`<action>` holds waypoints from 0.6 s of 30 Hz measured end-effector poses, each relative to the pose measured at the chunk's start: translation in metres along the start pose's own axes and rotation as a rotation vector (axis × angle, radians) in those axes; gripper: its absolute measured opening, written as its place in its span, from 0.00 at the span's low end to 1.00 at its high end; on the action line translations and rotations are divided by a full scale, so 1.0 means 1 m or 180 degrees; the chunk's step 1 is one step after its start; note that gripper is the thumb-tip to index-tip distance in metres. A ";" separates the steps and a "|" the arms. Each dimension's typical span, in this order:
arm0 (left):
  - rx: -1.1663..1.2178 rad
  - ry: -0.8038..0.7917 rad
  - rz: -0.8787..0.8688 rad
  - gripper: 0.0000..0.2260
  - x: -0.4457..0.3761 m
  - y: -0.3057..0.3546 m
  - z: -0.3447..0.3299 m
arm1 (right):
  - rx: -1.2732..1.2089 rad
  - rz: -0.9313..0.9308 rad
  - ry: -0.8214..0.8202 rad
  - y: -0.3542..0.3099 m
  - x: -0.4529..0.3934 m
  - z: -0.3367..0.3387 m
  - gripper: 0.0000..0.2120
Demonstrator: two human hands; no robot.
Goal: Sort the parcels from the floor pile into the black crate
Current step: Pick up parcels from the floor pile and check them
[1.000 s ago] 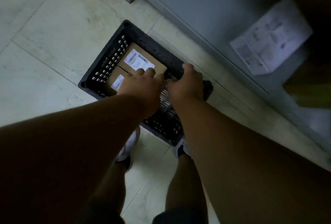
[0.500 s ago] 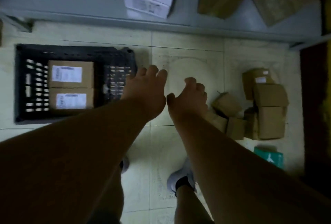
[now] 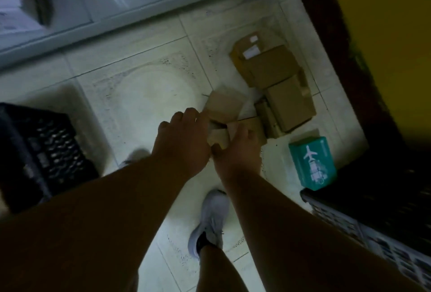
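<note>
Floor: pale square tiles (image 3: 144, 91), worn and speckled along the grout lines, with a faint round stain in the middle tile. Light is dim and the view is blurred.

Your left hand (image 3: 184, 142) and right hand (image 3: 238, 151) reach side by side over the near edge of the parcel pile (image 3: 275, 86). Between them lies a small box (image 3: 219, 136). Your left fingers look spread and relaxed above it; your right fingers curl toward its right side. Whether either hand actually grips it, you cannot tell from here: blur and the hands themselves hide the contact.

The pile sits on the floor at right of centre, brown cartons stacked loosely, one at the far end with white labels. A teal box (image 3: 312, 163) with a white plane print lies just beside the pile, on its near right.

The black crate (image 3: 46, 151) stands at the left edge, well apart from the pile. Its contents are not readable.

Room: a grey shelf (image 3: 116, 18) runs along the far side, cartons on it. A dark doorframe (image 3: 345, 58) and yellow wall (image 3: 384, 35) close the right. A second, lighter lattice crate (image 3: 373, 228) is at lower right. One pale shoe (image 3: 212, 219) is planted on the tile below your hands.
</note>
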State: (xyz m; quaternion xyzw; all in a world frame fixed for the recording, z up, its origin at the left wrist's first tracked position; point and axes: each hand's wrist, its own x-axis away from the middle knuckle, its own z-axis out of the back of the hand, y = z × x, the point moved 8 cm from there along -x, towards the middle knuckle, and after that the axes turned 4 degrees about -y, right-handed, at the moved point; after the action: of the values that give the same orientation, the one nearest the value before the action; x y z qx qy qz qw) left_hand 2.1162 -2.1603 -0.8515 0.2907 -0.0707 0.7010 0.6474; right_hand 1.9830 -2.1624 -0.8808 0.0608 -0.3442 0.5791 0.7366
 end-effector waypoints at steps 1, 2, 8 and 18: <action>-0.0037 -0.0057 -0.0074 0.27 -0.011 0.006 -0.012 | -0.0072 -0.0087 -0.0001 0.009 -0.009 -0.005 0.33; -0.0125 -0.0123 -0.0177 0.27 -0.027 0.013 -0.027 | -0.0180 -0.0196 0.0031 0.023 -0.023 -0.012 0.33; -0.0109 -0.0628 -0.0256 0.27 -0.099 0.015 -0.106 | -0.0785 -0.0589 0.0035 0.078 -0.084 -0.076 0.29; 0.0620 -0.1497 -0.0257 0.24 -0.211 0.027 -0.237 | -0.2561 -0.2156 -0.0207 0.199 -0.163 -0.177 0.24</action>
State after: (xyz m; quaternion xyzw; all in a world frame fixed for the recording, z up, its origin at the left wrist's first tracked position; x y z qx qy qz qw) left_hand 2.0140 -2.2351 -1.1437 0.5092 -0.1399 0.5913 0.6095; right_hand 1.8672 -2.1437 -1.1699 -0.1010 -0.5230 0.1284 0.8365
